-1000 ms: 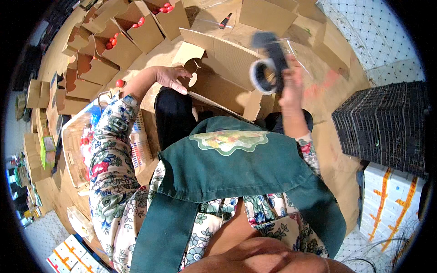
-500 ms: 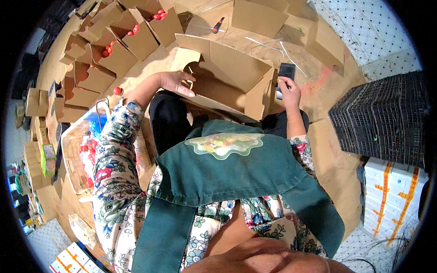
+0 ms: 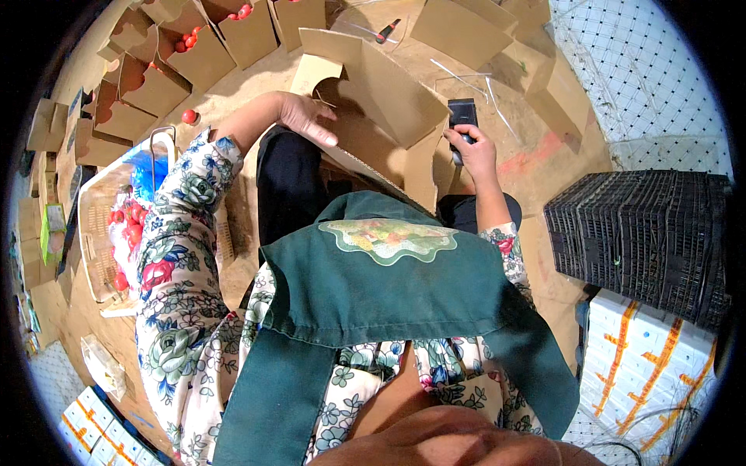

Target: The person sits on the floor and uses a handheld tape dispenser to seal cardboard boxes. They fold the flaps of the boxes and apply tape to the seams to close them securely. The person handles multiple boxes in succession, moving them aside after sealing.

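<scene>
An open cardboard box [image 3: 392, 93] stands tilted in front of my knees, its brown inside showing. My left hand [image 3: 307, 118] rests at the box's left corner, next to a cut-out in its end wall, with fingers stretched out and apart. At the opposite end, my right hand [image 3: 475, 151] is closed on a black rectangular hand-held tool [image 3: 461, 113], which sits against the outside of the box's right wall. Its lower part is partly covered by my fingers, so its exact kind is unclear.
Several cardboard boxes [image 3: 159, 92] with red round fruit line the upper left. A white basket [image 3: 97, 233] holds red fruit beside my left arm; one fruit [image 3: 189, 116] lies loose. A red-black tool [image 3: 386, 31] and white strips [image 3: 497, 105] lie beyond. Black crates [image 3: 637, 233] stack at right.
The box has turned slightly, its right end shifting left. My right hand has moved left with the black tool, nearer to the wall. My left hand's fingers have straightened.
</scene>
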Demonstrator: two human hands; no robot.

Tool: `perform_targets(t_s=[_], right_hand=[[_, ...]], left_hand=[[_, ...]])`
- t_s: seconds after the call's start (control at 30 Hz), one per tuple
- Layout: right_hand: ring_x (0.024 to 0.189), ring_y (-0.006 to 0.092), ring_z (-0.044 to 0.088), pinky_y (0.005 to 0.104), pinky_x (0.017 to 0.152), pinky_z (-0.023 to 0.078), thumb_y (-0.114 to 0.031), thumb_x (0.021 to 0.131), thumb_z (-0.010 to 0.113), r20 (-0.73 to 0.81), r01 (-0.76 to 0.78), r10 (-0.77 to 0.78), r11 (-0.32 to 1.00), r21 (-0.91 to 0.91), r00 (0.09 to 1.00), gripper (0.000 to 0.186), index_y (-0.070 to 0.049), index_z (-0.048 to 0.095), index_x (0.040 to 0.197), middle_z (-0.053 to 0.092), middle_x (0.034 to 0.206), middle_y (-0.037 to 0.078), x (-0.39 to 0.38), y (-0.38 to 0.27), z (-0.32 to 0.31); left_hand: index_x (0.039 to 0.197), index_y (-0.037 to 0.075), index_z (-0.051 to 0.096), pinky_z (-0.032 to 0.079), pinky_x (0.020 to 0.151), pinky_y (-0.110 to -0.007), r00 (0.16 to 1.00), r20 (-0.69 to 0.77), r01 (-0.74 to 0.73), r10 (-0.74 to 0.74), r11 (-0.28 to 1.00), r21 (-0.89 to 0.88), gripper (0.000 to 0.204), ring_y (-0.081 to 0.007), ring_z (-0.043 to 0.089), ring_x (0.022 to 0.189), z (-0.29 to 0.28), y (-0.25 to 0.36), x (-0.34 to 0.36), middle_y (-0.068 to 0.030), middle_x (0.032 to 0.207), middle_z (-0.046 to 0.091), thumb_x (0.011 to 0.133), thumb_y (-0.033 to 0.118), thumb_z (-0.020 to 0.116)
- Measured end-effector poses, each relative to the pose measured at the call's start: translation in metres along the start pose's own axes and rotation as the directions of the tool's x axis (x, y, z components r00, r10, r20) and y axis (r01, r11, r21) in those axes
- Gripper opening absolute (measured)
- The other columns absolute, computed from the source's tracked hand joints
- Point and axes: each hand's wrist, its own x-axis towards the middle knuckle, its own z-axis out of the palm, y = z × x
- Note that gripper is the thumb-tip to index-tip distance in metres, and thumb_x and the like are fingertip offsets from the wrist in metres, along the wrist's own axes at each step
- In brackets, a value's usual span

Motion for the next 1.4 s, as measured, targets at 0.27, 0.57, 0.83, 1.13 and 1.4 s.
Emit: perform_targets(t_s=[0.27, 0.57, 0.83, 1.13, 1.4], right_hand=[[0.076, 0.0222, 0.059, 0.0317, 0.068, 0.047, -0.042, 0.067, 0.074, -0.057, -0.009, 0.001, 0.989, -0.144, 0.998, 0.035, -0.013, 0.069, 0.087, 0.060, 0.081, 0.010, 0.009, -0.013, -0.018], [0.078, 0.0304, 0.060, 0.0392, 0.067, 0.047, -0.043, 0.066, 0.069, -0.038, -0.147, 0.147, 0.856, -0.496, 0.988, 0.034, -0.012, 0.065, 0.079, 0.061, 0.081, 0.015, 0.020, -0.004, -0.019], [0.073, 0.0303, 0.062, 0.0424, 0.065, 0.049, -0.034, 0.068, 0.060, -0.068, -0.131, 0.114, 0.778, -0.614, 0.991, 0.025, -0.012, 0.067, 0.077, 0.064, 0.075, 0.013, 0.027, -0.040, -0.057], [0.081, 0.0311, 0.062, 0.0418, 0.070, 0.050, -0.034, 0.069, 0.060, -0.123, -0.203, 0.163, 0.845, -0.495, 0.979, 0.028, -0.013, 0.067, 0.087, 0.065, 0.086, 0.013, 0.041, -0.015, -0.033], [0.078, 0.0344, 0.062, 0.0420, 0.070, 0.049, -0.035, 0.069, 0.061, -0.170, -0.160, 0.087, 0.863, -0.479, 0.982, 0.032, -0.007, 0.067, 0.084, 0.064, 0.082, 0.019, 0.049, -0.001, -0.028]], left_hand=[[0.128, -0.002, 0.042, 0.029, 0.105, -0.037, 0.971, -0.195, 0.154, -0.142, 0.987, 0.049, 0.094, -0.0327, 0.035, 0.126, -0.031, 0.026, 0.007, -0.0220, 0.135, 0.037, 0.069, 0.071, 0.054], [0.130, 0.001, 0.040, 0.036, 0.099, -0.039, 0.997, 0.042, -0.069, 0.061, 0.975, 0.212, 0.083, -0.0327, 0.046, 0.118, -0.028, 0.024, 0.032, -0.0214, 0.125, 0.048, 0.073, 0.057, 0.060], [0.128, -0.001, 0.041, 0.040, 0.092, -0.036, 0.962, 0.272, 0.000, -0.015, 0.999, 0.054, 0.090, -0.0289, 0.050, 0.111, -0.024, 0.086, 0.037, -0.0155, 0.114, 0.057, 0.071, 0.065, 0.059], [0.101, 0.005, 0.057, 0.043, 0.071, -0.029, 0.970, -0.027, -0.226, 0.243, 0.850, -0.475, 0.044, -0.0146, 0.051, 0.078, 0.017, 0.136, 0.128, -0.0042, 0.085, 0.058, 0.081, 0.044, 0.060], [0.079, 0.005, 0.057, 0.041, 0.056, -0.027, 0.986, -0.098, -0.164, 0.133, 0.705, -0.690, 0.077, -0.0160, 0.050, 0.063, 0.015, 0.234, 0.160, -0.0049, 0.073, 0.053, 0.063, 0.081, 0.050]])
